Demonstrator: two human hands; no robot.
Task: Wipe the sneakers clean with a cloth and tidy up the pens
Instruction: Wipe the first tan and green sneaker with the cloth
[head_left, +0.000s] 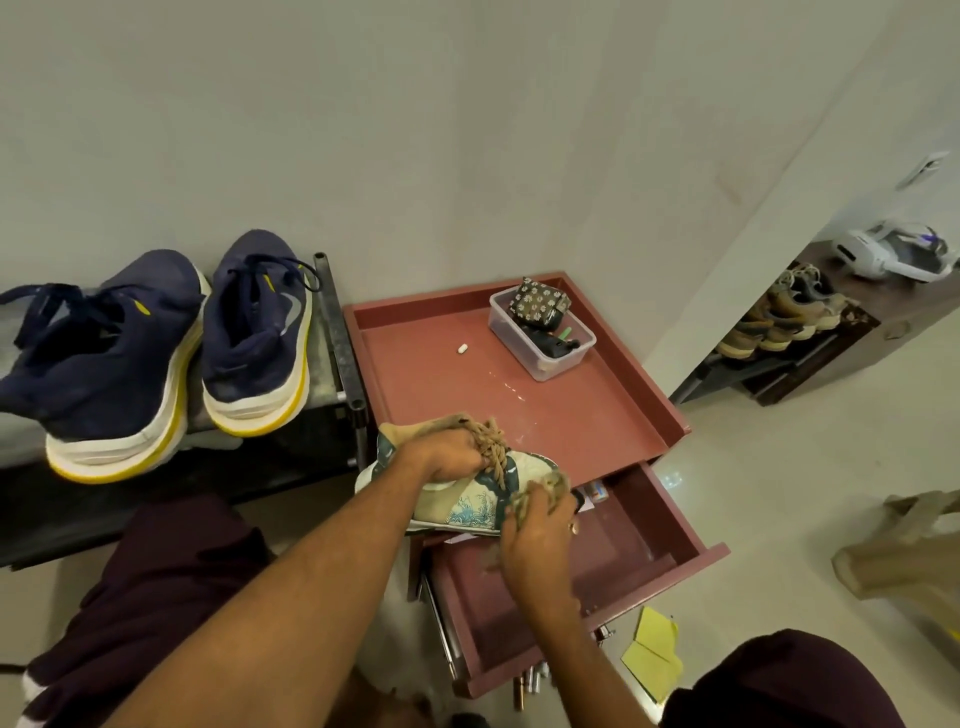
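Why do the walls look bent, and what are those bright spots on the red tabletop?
Head view: the wide-angle lens bows the wall edges and stretches the corners; the spots on the tabletop are glare from overhead light; the right hand on the sneaker is slightly motion-blurred.

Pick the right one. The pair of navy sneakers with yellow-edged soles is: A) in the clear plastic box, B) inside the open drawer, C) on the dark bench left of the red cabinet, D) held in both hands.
C: the navy sneakers sit side by side on the dark bench, left of the red cabinet.

Navy, yellow-soled sneakers (156, 353); reddish-brown cabinet (519, 395)
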